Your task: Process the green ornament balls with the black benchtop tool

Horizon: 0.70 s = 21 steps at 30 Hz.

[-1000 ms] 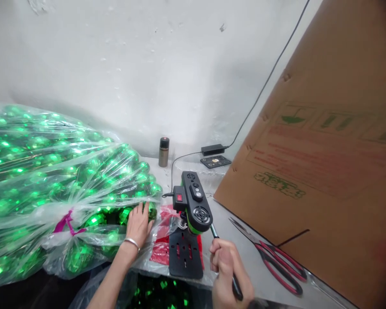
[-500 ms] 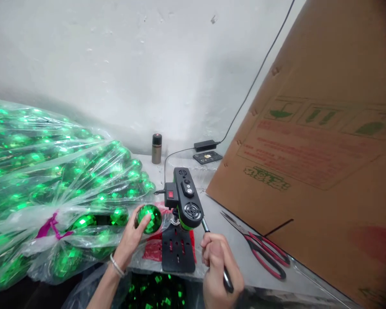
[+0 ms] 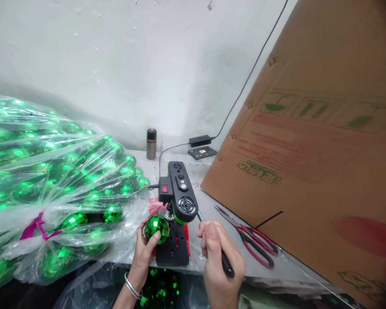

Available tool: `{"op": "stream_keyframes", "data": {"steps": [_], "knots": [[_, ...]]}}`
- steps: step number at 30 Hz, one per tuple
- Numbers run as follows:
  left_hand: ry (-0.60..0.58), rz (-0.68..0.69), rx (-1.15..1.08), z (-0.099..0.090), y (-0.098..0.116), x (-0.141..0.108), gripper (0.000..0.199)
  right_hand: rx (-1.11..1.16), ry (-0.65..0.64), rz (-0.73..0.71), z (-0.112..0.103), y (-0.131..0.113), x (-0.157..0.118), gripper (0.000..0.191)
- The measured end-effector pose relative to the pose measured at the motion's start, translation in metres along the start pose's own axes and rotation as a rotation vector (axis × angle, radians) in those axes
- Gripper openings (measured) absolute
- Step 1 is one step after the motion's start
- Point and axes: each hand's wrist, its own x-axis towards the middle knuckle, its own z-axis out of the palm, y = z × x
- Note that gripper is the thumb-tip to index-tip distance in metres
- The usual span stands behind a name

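My left hand (image 3: 144,246) grips a shiny green mirrored ball (image 3: 157,228) between thumb and fingers. The ball is over the left edge of a black slotted base plate (image 3: 173,253), just below a black device (image 3: 183,193) with round grilles and a red-switch box (image 3: 164,189). My right hand (image 3: 223,257) is wrapped round the black handle of a tool (image 3: 227,265). Its thin metal shaft reaches up to the device's lower right side; the tip is hidden behind the device.
Clear bags of green balls (image 3: 51,171), tied with a purple ribbon (image 3: 38,227), fill the left. Red-handled scissors (image 3: 254,240) lie before a large cardboard box (image 3: 302,150) at right. Behind are a dark bottle (image 3: 151,146), a power adapter (image 3: 200,140) and a phone (image 3: 202,152).
My left hand has carried the green ball right and down, from beside the device to over the base plate. My right hand keeps its hold on the tool. The whole view has shifted slightly.
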Motion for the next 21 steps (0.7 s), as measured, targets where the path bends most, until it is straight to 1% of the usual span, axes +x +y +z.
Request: {"op": "stream_keyframes", "data": {"steps": [3,5,8,11,17,21], "knots": [[0.033,-0.013,0.027,0.005,-0.01,0.003,0.085,-0.003,-0.006,-0.015,-0.001,0.002,-0.004,0.037],[0.021,0.059,0.12,0.006,-0.017,0.002,0.085,-0.009,-0.01,-0.028,-0.002,0.004,-0.006,0.035],[-0.034,0.159,0.293,0.005,-0.028,-0.002,0.084,-0.014,-0.008,-0.053,-0.003,0.006,-0.009,0.034],[-0.076,0.25,0.413,0.004,-0.039,-0.003,0.081,-0.016,-0.008,-0.053,-0.003,0.007,-0.01,0.035],[-0.12,0.459,0.561,0.005,-0.056,-0.003,0.08,-0.019,-0.025,-0.048,-0.004,0.01,-0.012,0.031],[-0.128,0.512,0.598,0.005,-0.059,-0.008,0.081,-0.032,-0.021,-0.049,-0.004,0.009,-0.012,0.031]]}}
